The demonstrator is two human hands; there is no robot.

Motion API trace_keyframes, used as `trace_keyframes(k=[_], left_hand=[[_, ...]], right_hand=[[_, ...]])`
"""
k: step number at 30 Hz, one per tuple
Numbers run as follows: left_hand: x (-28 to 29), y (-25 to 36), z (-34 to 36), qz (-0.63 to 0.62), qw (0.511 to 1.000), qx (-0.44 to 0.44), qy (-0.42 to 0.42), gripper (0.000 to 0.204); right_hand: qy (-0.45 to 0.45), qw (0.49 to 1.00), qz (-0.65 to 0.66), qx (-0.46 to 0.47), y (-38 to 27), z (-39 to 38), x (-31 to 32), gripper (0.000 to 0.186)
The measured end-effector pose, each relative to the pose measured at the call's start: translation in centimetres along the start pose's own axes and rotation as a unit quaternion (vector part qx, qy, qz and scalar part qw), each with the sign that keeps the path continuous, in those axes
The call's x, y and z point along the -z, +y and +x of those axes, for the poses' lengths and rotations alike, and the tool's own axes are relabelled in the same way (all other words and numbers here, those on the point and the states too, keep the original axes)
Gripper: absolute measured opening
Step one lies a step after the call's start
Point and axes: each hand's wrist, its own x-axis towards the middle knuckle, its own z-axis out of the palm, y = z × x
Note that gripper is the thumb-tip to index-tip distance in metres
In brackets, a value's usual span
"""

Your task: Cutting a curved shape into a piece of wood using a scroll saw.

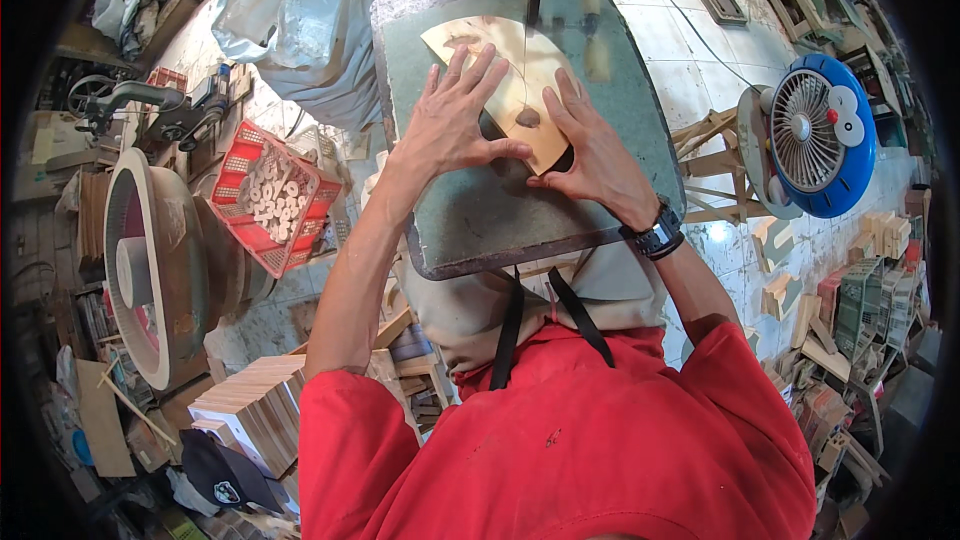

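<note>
A pale, fan-shaped wooden board lies flat on a dark green machine table. A thin upright blade meets it, with a fine cut line running toward me from there. Dark knot patches mark the wood. My left hand rests on the board's left side, fingers spread and its thumb reaching toward the near end. Along the right edge lies my right hand, with a black watch at the wrist. Its fingers are stretched out and its thumb touches the near corner. Neither hand is wrapped round the wood.
Left of the table stands a red plastic basket of small pale pieces, beside a large round machine wheel. A plastic-covered bundle is at the far left. A blue fan stands right. Stacked boards lie near left.
</note>
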Motion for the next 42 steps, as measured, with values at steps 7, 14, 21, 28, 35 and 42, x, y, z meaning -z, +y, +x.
trace_keyframes(k=[7,14,21,28,35,42], left_hand=[[-0.2,0.6,0.1,0.003,1.0,0.026,0.006,0.122],[0.0,0.5,0.1,0.006,0.999,0.038,-0.011,0.123],[-0.3,0.2,0.3,0.001,1.0,0.027,-0.002,0.122],[-0.4,0.5,0.3,0.007,0.999,0.033,0.009,0.121],[-0.6,1.5,0.1,0.017,0.998,0.061,0.024,0.12],[-0.5,1.6,0.2,0.013,0.998,0.065,0.022,0.118]], right_hand=[[-0.003,1.0,0.003,0.022,0.9,0.1,0.4,0.114],[0.024,0.999,-0.011,-0.038,-1.6,-2.2,-0.8,0.088],[0.029,0.999,-0.011,-0.035,-1.8,-2.1,-0.9,0.081],[0.037,0.999,0.0,-0.022,-1.5,-2.0,-0.7,0.08],[0.025,0.999,0.022,-0.016,-0.2,-1.9,-0.1,0.085],[0.023,0.999,0.031,-0.014,0.1,-1.6,0.1,0.084]])
